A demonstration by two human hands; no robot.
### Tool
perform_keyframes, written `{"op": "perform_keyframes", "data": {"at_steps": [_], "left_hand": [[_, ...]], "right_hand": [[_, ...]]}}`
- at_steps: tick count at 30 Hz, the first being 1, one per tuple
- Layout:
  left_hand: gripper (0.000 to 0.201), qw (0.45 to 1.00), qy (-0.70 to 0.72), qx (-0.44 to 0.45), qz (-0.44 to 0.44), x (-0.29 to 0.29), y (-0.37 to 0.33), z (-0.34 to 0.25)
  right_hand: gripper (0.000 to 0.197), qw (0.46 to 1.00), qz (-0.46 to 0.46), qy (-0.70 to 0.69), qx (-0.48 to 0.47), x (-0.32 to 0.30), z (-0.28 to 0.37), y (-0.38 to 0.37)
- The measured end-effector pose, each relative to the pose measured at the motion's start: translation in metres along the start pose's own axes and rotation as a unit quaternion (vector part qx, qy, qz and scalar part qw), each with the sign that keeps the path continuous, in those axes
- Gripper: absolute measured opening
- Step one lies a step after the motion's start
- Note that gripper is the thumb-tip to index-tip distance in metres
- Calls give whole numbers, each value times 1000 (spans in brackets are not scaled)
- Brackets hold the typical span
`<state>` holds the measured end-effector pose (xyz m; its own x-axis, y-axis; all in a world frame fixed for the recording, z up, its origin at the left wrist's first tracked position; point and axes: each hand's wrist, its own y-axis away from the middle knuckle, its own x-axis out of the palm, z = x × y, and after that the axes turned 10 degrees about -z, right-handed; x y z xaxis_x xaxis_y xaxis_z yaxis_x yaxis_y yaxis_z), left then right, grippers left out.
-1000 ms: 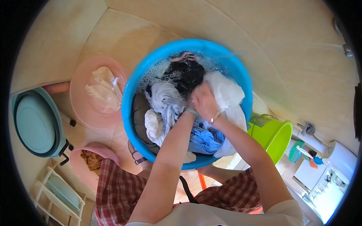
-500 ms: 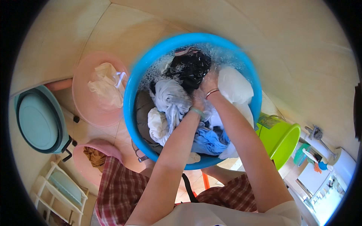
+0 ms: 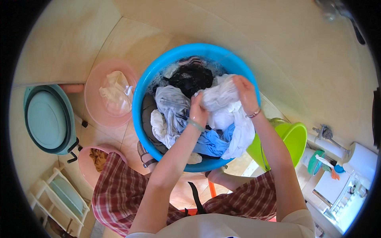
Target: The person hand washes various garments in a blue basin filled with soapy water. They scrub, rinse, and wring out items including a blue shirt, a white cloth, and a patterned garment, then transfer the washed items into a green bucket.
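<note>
A large blue tub (image 3: pixel 147 79) of soapy water and wet laundry stands in front of me. Above its middle, a wet white garment (image 3: pixel 220 95) is stretched between both hands. My left hand (image 3: pixel 199 109) grips its left end, and my right hand (image 3: pixel 247 93) is closed on its right end near the tub's rim. Beneath and around it lie black cloth (image 3: pixel 190 81), grey cloth (image 3: pixel 172 101), blue cloth (image 3: pixel 216 142) and more white cloth (image 3: pixel 242 131). Dark grey-brown fabric (image 3: pixel 150 115) rests against the tub's left wall.
To the left, a pink basin (image 3: pixel 93 103) holds a cream cloth; a second pink basin (image 3: pixel 85 166) holds brown cloth. Folded teal basins (image 3: pixel 45 119) and a white rack (image 3: pixel 59 198) stand farther left. A lime green bucket (image 3: pixel 291 139) is right of the tub, beside the wall.
Both hands have come up out of the laundry, lifting the white garment, and have moved apart. The rounded, puffed-up white cloth at the right has collapsed. The view has shifted slightly.
</note>
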<state>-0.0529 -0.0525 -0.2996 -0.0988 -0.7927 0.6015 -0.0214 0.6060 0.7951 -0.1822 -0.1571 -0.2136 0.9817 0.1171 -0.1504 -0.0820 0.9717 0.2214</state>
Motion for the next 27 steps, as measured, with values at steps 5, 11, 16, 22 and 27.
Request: {"op": "perform_keyframes", "data": {"at_steps": [5, 11, 16, 22, 27], "left_hand": [[56, 937, -283, 202, 29, 46, 77, -30], [59, 510, -728, 459, -12, 67, 26, -54], [39, 358, -857, 370, -34, 53, -14, -56], [44, 392, -886, 248, -11, 46, -55, -56], [49, 485, -857, 135, -112, 42, -83, -41]], "right_hand": [[19, 980, -122, -150, -45, 1, 57, 15], [25, 912, -90, 291, -274, 36, -23, 0], [28, 858, -112, 452, -218, 73, -56, 12], [41, 772, -3, 608, -184, 81, -85, -6], [30, 796, -42, 553, -241, 72, -101, -21]]}}
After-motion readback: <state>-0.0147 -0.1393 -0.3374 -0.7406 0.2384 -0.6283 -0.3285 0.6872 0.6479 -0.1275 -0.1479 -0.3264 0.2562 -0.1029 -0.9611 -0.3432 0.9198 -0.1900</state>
